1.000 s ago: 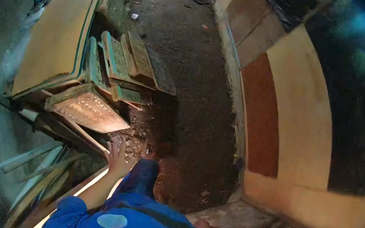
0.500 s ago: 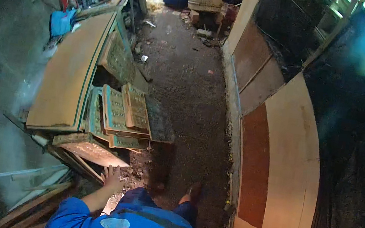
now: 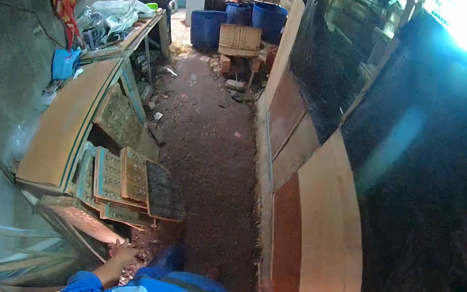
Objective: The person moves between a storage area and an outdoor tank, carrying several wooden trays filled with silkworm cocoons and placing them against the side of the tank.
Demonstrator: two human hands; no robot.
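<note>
My left hand (image 3: 122,249) is at the lower left, its fingers apart at the end of a tilted, dirt-crusted wooden board (image 3: 88,224); whether it touches the board is hard to tell. Loose debris lies on the floor just below that hand. Just beyond the board, several thin panels (image 3: 109,178) with rows of marks lean in a stack, the outermost one dark (image 3: 163,193). Low on the right, my right hand (image 3: 267,291) is smeared by motion beside the reddish-brown wall panel (image 3: 288,234); its fingers are not distinct.
A long tan tabletop (image 3: 62,131) runs along the left wall, with plastic bags (image 3: 114,14) and a blue bag (image 3: 63,64) farther on. A dark dirt path (image 3: 210,136) leads to blue tubs (image 3: 267,22) and a wooden board on bricks (image 3: 239,41). Black sheeting (image 3: 419,206) hangs right.
The view has tilted up, showing more of the far end. My left hand stays by the tilted board. My right hand has risen toward the right-hand wall panel.
</note>
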